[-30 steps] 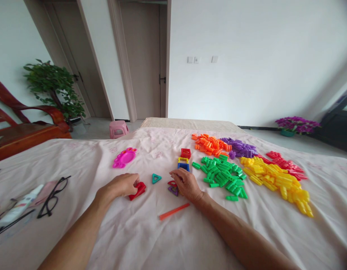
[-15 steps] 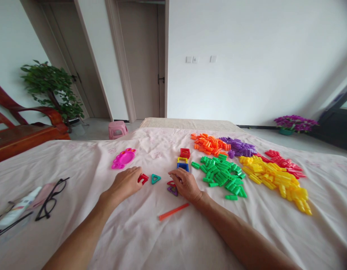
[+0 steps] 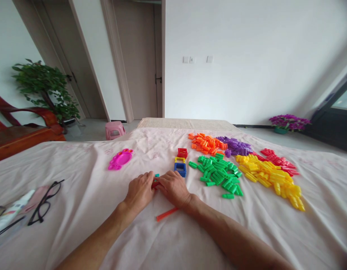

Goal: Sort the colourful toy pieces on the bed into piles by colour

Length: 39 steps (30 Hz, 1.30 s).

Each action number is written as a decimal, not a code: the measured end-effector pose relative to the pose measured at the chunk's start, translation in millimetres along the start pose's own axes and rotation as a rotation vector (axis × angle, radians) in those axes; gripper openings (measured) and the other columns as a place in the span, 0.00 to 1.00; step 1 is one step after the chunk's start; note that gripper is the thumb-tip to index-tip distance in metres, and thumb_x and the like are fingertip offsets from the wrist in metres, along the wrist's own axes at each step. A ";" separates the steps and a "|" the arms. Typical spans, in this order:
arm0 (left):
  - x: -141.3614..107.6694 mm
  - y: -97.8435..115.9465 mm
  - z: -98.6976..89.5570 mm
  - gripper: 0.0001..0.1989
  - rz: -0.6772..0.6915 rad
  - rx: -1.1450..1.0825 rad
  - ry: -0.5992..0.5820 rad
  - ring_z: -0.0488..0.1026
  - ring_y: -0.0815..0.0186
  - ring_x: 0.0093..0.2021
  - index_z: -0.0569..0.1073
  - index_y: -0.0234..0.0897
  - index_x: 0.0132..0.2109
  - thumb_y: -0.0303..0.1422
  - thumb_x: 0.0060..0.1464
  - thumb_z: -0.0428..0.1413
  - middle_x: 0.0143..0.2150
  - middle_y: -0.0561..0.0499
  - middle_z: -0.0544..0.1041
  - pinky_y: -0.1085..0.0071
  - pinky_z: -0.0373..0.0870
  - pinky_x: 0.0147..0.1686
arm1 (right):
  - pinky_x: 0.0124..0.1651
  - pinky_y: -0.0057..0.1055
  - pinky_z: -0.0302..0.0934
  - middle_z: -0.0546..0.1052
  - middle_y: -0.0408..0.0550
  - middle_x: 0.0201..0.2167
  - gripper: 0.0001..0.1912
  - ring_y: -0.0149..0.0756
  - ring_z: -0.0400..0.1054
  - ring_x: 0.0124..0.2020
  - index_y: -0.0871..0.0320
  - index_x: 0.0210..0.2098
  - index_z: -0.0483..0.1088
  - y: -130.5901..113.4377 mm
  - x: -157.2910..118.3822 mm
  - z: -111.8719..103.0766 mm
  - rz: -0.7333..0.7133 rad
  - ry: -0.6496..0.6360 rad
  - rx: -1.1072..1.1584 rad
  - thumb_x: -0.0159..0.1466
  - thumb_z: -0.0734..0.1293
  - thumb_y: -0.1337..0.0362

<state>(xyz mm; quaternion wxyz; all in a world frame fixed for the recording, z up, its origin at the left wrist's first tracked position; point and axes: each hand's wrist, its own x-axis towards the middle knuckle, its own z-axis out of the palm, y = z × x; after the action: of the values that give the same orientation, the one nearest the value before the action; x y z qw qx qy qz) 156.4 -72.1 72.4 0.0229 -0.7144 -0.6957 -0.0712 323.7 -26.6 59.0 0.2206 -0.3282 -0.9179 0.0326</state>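
Note:
My left hand is closed on a red magnetic tile, part of which shows at the fingertips. My right hand meets it from the other side, its fingers closed at the same red piece. Just behind the fingertips, a sliver of a teal triangle tile is visible. Beyond my right hand a blue square tile piece, a yellow one and a red one stand in a row. An orange-red stick lies partly behind my right wrist.
To the right lie piles of green, orange, purple, yellow and red plastic pieces. A magenta toy tray is left of the row. Glasses and a white bottle lie far left.
My left hand has moved right with the red tile, and my right hand has moved left to meet it. The red and purple triangles by my right hand are now hidden.

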 end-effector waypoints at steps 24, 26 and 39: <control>0.6 0.2 -14.7 0.17 0.120 -0.024 -0.201 0.78 0.55 0.48 0.75 0.34 0.51 0.24 0.62 0.45 0.47 0.40 0.80 0.63 0.70 0.46 | 0.41 0.31 0.51 0.81 0.43 0.31 0.10 0.34 0.70 0.36 0.53 0.36 0.77 7.4 1.3 10.3 0.006 0.006 0.008 0.69 0.66 0.57; 1.6 -1.3 -16.0 0.17 0.144 -0.092 -0.213 0.77 0.58 0.50 0.75 0.36 0.50 0.23 0.62 0.45 0.48 0.42 0.80 0.65 0.70 0.49 | 0.41 0.31 0.52 0.81 0.43 0.31 0.11 0.34 0.70 0.36 0.53 0.35 0.77 5.6 2.2 8.7 0.037 -0.006 0.019 0.69 0.65 0.57; -2.2 0.7 -14.6 0.18 0.120 0.025 -0.205 0.75 0.55 0.53 0.74 0.35 0.54 0.23 0.62 0.45 0.51 0.39 0.78 0.61 0.69 0.52 | 0.42 0.32 0.54 0.82 0.42 0.34 0.08 0.35 0.72 0.38 0.50 0.40 0.79 4.6 1.7 8.0 0.094 -0.016 0.028 0.68 0.66 0.58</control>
<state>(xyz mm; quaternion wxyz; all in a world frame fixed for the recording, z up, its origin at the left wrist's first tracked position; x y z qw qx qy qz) 156.0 -76.3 86.6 -0.0351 -0.7581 -0.6511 0.0123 321.9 -21.3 51.5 0.2161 -0.3676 -0.9026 0.0585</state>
